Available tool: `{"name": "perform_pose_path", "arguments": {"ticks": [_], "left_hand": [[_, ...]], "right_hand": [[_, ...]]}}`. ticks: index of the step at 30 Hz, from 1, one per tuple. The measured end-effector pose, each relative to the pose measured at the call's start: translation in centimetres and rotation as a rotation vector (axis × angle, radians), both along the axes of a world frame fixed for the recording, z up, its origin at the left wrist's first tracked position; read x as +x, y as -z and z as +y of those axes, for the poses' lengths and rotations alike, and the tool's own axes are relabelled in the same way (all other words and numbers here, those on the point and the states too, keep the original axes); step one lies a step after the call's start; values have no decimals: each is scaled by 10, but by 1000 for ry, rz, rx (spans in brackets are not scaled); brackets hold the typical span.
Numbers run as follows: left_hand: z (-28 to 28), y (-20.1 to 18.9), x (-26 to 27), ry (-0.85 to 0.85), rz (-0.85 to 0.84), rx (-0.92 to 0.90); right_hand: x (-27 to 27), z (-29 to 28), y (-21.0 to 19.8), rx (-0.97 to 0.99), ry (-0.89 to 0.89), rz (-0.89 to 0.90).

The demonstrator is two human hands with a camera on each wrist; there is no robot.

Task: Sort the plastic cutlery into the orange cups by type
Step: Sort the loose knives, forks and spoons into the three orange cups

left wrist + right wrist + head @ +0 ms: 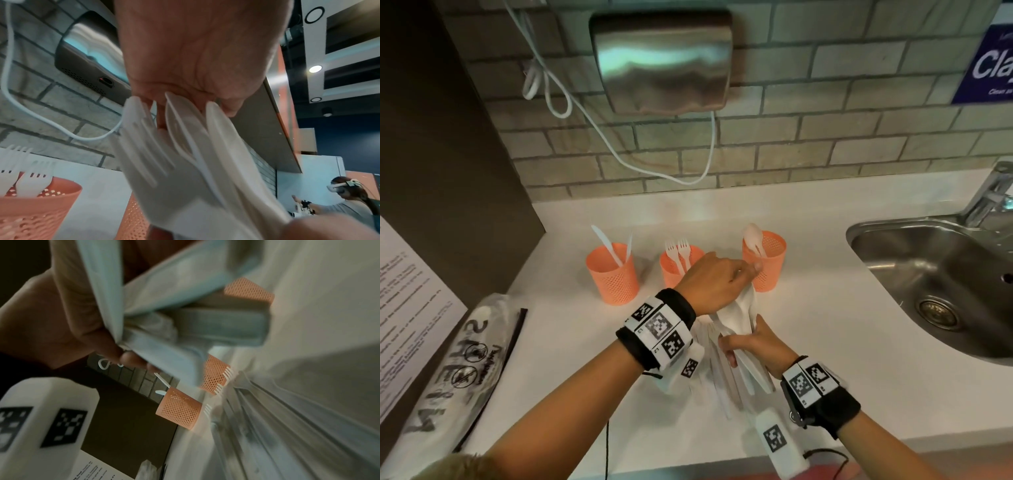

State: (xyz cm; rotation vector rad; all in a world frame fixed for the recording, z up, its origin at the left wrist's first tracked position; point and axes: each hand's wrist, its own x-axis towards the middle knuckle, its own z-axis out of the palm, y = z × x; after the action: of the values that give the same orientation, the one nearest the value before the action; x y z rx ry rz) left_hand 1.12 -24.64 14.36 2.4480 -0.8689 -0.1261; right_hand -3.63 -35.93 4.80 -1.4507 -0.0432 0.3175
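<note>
On the bench (825, 342) three orange cups stood in a row: the knife cup (613, 274), the fork cup (674, 267) and the spoon cup (765, 262). The left hand (714, 281) pinched the heads of a mixed bundle of cutlery (736, 317), forks and what looked like spoons in the blurred wrist view, while the right hand (753, 346) gripped the handles below. Pulling one piece from so tight a fan could drag a neighbour out, dropping it onto the loose cutlery (722, 387) or into the wrong cup.
</note>
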Motion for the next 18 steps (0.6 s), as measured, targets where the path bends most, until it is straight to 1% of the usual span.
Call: {"name": "perform_pose_path", "arguments": {"ticks": [1, 3, 4, 6, 7, 8, 10, 12, 14, 18], "left_hand": [[3, -1, 1, 20, 27, -27], [10, -1, 6, 17, 88, -194], [14, 0, 9, -33, 115, -327], [26, 0, 17, -179, 98, -599], [33, 2, 22, -240, 109, -691], [41, 5, 27, -283, 149, -739], [54, 13, 30, -325, 292, -732], [62, 21, 27, -313, 424, -721], [65, 27, 23, -289, 454, -742], [69, 33, 21, -318, 430, -813]], "right_hand": [[0, 2, -1, 4, 0, 0], [2, 4, -1, 21, 19, 10], [4, 4, 0, 35, 30, 24], [7, 6, 1, 89, 44, 73], [9, 7, 0, 129, 44, 95], [10, 7, 1, 175, 36, 111], [13, 9, 0, 253, 7, 121], [14, 12, 1, 285, -33, 127], [15, 17, 1, 291, -72, 135], [17, 25, 0, 349, -167, 196]]}}
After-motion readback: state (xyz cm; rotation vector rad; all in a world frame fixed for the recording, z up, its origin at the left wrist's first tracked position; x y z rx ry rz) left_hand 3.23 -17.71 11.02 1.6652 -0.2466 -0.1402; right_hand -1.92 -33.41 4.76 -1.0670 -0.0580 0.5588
